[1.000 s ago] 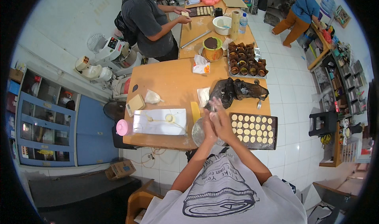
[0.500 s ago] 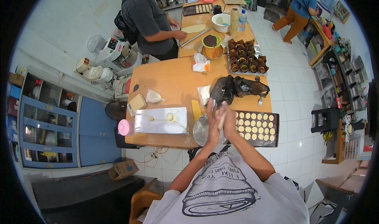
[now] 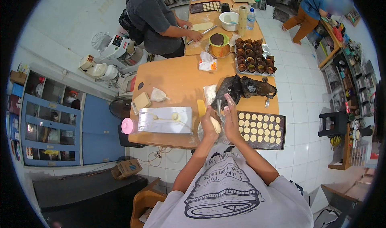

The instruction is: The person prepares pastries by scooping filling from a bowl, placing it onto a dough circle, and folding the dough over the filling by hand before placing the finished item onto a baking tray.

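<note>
My left hand (image 3: 208, 126) cups a pale piece of dough (image 3: 215, 124) over a round grey bowl (image 3: 220, 141). Alongside, my right hand (image 3: 232, 119) is upright, fingers stretched out, with flour on the tips. A metal cylinder (image 3: 218, 106) rises between them. To the right lies a dark tray of pale dough discs (image 3: 259, 128); to the left, a white board with small dough pieces (image 3: 163, 119). A yellow scraper (image 3: 201, 109) and a black plastic bag (image 3: 229, 91) lie beyond my hands.
A co-worker (image 3: 155, 25) at the back table handles dough and a steel rod; another person (image 3: 307, 11) is at the right shelving. A muffin tray (image 3: 254, 57), white bowl (image 3: 228, 22), bottle (image 3: 250, 19) and mixers (image 3: 120, 49) surround the tables.
My hands have parted slightly from pressed together, showing the dough in my left one, and my right palm is upright. The co-worker's hands have moved down to the dough sheet and rod.
</note>
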`<state>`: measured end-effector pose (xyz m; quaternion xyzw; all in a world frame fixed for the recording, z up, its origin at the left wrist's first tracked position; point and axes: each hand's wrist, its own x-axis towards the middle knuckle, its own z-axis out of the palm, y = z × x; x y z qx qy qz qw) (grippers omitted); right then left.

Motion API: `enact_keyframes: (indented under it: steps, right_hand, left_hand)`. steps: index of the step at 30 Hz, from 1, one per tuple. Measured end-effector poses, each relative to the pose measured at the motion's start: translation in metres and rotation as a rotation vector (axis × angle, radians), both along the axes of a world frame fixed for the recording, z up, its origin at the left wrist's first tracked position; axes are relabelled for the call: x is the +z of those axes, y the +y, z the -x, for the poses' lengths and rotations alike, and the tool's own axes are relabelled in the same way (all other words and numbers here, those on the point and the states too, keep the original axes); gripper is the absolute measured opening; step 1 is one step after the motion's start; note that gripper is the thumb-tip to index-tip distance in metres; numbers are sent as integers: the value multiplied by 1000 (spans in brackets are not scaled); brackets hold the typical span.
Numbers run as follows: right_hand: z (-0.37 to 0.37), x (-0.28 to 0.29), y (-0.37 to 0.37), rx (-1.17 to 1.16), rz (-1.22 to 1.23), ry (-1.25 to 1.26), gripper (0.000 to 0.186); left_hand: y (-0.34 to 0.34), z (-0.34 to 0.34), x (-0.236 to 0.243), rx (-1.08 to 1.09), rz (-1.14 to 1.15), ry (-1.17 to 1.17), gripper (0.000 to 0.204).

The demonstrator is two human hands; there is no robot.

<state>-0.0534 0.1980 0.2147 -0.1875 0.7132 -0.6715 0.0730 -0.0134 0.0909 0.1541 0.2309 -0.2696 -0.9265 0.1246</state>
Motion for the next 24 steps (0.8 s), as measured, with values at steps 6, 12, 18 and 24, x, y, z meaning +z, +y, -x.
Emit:
enact_keyframes:
  steps: [6, 12, 18, 24]
  right_hand:
    - [5, -20, 3, -87, -146, 437, 39]
    - [-11, -39, 1, -76, 254, -158, 53]
    - [-6, -62, 11, -124, 239, -158, 58]
    - [-18, -16, -2, 140, 248, -27, 60]
  left_hand:
    - [40, -3, 22, -65, 36, 81, 69]
    - [31, -23, 44, -125, -357, 132, 68]
    - [48, -35, -8, -131, 439, 180, 73]
    - [39, -18, 61, -11, 706, -55, 52]
